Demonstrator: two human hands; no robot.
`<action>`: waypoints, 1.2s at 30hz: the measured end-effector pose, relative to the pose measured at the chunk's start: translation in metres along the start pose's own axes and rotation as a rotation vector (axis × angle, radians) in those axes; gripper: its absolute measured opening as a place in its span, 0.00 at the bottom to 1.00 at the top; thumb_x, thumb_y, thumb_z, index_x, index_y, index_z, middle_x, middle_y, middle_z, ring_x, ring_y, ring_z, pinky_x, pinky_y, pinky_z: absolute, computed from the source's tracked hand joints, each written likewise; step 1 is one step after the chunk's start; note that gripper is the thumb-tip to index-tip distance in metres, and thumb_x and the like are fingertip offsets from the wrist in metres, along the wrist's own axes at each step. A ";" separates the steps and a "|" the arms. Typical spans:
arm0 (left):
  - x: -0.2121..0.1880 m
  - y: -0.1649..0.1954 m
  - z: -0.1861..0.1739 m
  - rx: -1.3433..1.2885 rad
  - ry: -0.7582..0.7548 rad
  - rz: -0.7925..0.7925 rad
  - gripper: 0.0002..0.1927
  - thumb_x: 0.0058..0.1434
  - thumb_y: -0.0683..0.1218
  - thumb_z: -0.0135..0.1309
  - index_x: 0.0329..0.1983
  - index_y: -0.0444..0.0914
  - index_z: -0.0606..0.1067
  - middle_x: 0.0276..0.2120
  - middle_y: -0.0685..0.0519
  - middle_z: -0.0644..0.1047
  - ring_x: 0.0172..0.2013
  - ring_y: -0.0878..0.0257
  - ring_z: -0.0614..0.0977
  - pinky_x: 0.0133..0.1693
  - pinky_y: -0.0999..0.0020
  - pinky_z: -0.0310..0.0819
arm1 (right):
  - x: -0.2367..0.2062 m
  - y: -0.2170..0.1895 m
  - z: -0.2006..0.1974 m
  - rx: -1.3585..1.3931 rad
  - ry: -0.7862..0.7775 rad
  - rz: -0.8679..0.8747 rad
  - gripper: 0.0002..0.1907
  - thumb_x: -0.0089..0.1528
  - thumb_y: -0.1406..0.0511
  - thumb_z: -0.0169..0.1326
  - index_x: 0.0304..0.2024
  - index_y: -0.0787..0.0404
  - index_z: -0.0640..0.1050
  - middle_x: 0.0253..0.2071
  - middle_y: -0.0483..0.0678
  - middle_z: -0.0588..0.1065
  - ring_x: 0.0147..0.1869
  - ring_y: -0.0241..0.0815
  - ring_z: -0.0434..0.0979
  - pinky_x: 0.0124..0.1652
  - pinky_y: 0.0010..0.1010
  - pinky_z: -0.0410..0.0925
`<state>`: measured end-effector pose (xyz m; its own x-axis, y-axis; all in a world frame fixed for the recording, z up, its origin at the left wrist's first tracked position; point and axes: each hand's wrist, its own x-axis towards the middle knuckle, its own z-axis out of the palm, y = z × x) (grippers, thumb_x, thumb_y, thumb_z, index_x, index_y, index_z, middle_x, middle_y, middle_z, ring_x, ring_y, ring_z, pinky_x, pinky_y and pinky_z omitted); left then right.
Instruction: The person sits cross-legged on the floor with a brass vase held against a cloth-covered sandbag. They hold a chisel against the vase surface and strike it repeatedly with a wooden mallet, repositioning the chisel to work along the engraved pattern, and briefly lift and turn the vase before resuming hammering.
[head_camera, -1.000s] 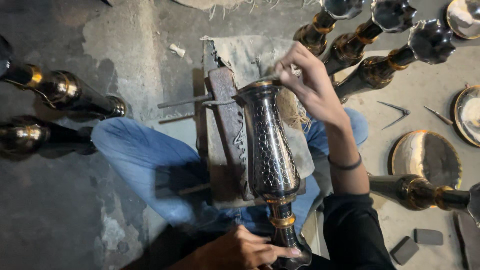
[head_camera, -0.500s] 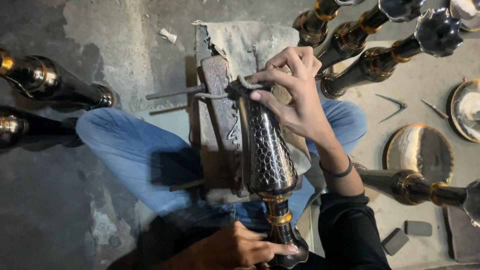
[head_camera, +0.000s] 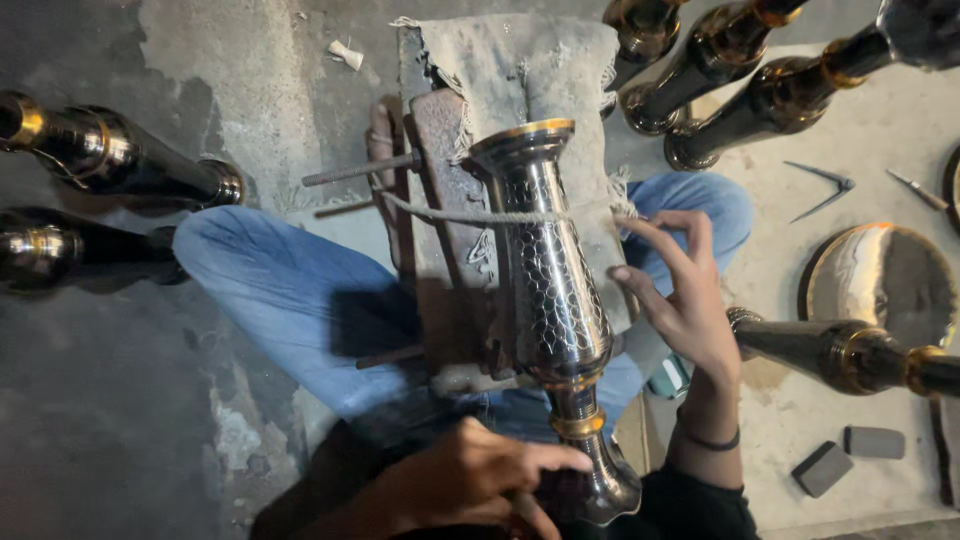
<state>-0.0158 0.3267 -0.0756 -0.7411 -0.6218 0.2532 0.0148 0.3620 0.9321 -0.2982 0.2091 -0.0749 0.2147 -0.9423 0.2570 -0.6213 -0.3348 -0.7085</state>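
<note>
As we look down through the head camera, we see a tall metal vase (head_camera: 550, 290) lying lengthwise over a worn wooden block (head_camera: 440, 220) that rests across the person's knees in blue jeans (head_camera: 290, 300). A cord (head_camera: 460, 215) crosses the neck of the vase and pins it against a frayed cloth pad (head_camera: 530, 70). Our left hand (head_camera: 470, 480) curls around something near the foot of the vase, though what this grip encloses we cannot tell. Our right hand (head_camera: 680, 300) hovers just beside the body, fingers loosely spread, grip wide and holding nothing. A scale-like pattern already covers much of the dark body, while the flared mouth and foot look plain, so we judge the engraving well advanced but not finished. More vases (head_camera: 760, 70) lie on the concrete floor (head_camera: 200, 60), near a round tray (head_camera: 880, 280) and a pair of dividers (head_camera: 825, 190).
</note>
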 end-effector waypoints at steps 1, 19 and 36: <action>-0.001 0.003 -0.004 -0.089 0.069 -0.039 0.20 0.64 0.51 0.65 0.42 0.34 0.68 0.52 0.43 0.85 0.29 0.65 0.85 0.32 0.67 0.84 | -0.008 0.004 0.003 0.009 0.059 0.044 0.26 0.58 0.69 0.63 0.59 0.60 0.76 0.50 0.53 0.67 0.57 0.50 0.68 0.58 0.40 0.64; 0.165 0.039 -0.157 -0.001 0.432 -0.339 0.19 0.68 0.39 0.52 0.62 0.36 0.70 0.43 0.48 0.81 0.32 0.66 0.78 0.48 0.68 0.86 | -0.009 0.118 0.037 0.102 -0.377 0.195 0.32 0.53 0.65 0.57 0.61 0.61 0.71 0.45 0.62 0.79 0.49 0.65 0.77 0.44 0.49 0.70; 0.305 -0.014 -0.159 0.674 -0.089 -0.092 0.20 0.58 0.39 0.66 0.52 0.30 0.75 0.34 0.40 0.83 0.39 0.51 0.86 0.37 0.55 0.80 | -0.009 0.153 0.027 0.660 -0.250 0.199 0.32 0.65 0.68 0.55 0.70 0.68 0.63 0.66 0.60 0.70 0.69 0.52 0.69 0.65 0.38 0.62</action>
<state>-0.1358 0.0213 0.0295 -0.7719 -0.6220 0.1314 -0.4509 0.6813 0.5766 -0.3746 0.1665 -0.2031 0.3597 -0.9329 -0.0192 -0.0998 -0.0180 -0.9948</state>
